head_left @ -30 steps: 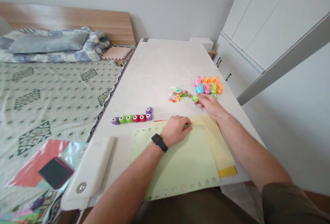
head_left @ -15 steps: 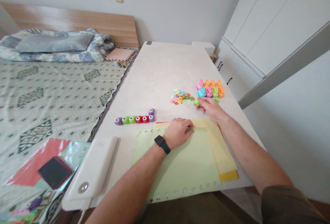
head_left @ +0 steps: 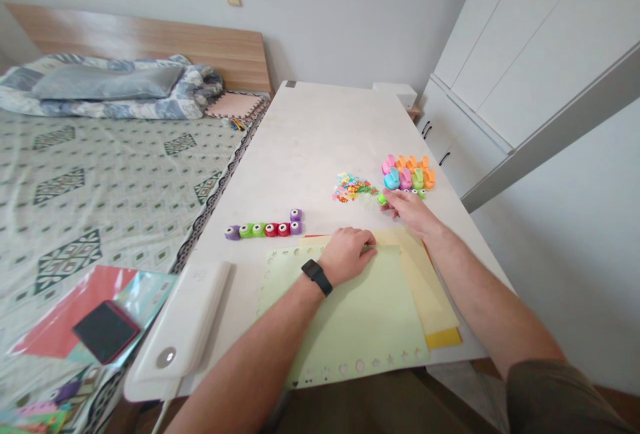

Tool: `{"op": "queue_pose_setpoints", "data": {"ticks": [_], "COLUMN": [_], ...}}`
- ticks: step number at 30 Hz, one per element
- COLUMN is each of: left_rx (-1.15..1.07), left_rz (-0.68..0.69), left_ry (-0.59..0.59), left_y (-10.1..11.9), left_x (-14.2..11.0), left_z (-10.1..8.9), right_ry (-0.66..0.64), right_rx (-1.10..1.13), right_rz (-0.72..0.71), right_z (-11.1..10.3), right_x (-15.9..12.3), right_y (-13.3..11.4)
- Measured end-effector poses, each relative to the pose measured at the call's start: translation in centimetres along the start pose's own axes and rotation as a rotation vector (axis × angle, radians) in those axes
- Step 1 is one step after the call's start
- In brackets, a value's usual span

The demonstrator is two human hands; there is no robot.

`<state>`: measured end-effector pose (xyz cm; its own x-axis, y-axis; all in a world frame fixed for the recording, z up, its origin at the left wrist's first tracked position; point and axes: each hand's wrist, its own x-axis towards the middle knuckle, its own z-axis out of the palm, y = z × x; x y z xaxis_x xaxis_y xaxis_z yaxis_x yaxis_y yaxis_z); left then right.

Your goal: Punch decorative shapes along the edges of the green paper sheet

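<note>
My right hand (head_left: 406, 209) is closed around a small green craft punch (head_left: 382, 199), held low over the white table beside a heap of colourful paper cut-outs (head_left: 353, 187). A light green sheet of paper (head_left: 370, 314) with small shapes punched along its edges lies in front of me. Across its far edge rests my left hand (head_left: 349, 255), fingers curled and thumb against the paper; the fingertips are partly hidden. Yellowish sheets (head_left: 430, 281) stick out from underneath on the right.
Pink, orange, blue and green lever punches (head_left: 407, 173) cluster at the right. Small purple, green and red punches (head_left: 265, 229) form a row at the left. Nearby stands a long white device (head_left: 185, 321) with a cable. A phone (head_left: 106, 331) lies on the bed (head_left: 125, 174).
The view has shifted very slightly. Both hands stay where they were, the right one still holding the green craft punch near the cut-outs.
</note>
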<state>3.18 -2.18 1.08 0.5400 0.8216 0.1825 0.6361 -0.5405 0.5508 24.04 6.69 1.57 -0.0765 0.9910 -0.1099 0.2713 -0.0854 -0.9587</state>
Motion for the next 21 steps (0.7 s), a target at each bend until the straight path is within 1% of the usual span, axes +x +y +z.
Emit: {"op": "queue_pose_setpoints", "data": {"ticks": [3, 5, 7, 10, 13, 15, 18, 21], "left_rx": [0.002, 0.002, 0.002, 0.004, 0.003, 0.007, 0.011, 0.009], "left_rz": [0.001, -0.006, -0.015, -0.018, -0.013, -0.01, -0.003, -0.009], "left_ry": [-0.003, -0.009, -0.016, -0.019, -0.016, -0.01, 0.001, 0.003], "left_y": [0.0, 0.1, 0.1, 0.2, 0.1, 0.0, -0.2, -0.3], "left_x": [0.0, 0.0, 0.0, 0.0, -0.1, -0.1, -0.1, -0.1], "left_z": [0.0, 0.0, -0.1, -0.1, 0.0, 0.1, 0.3, 0.4], "right_ry": [0.016, 0.031, 0.046, 0.113, 0.295, 0.413, 0.501, 0.539], "right_rx": [0.045, 0.054, 0.041, 0.017, 0.038, 0.005, -0.147, -0.328], "right_rz": [0.01, -0.018, -0.065, -0.128, -0.133, -0.103, -0.055, -0.04], "right_z": [-0.2, -0.7, -1.6, -4.0, -7.0, -9.1, -11.7, -13.3], "right_x": [-0.3, -0.7, -1.2, -1.7, -1.4, -0.9, 0.0, 0.9], "right_y": [0.1, -0.2, -0.7, -1.0, -0.5, 0.4, 2.2, 3.9]}}
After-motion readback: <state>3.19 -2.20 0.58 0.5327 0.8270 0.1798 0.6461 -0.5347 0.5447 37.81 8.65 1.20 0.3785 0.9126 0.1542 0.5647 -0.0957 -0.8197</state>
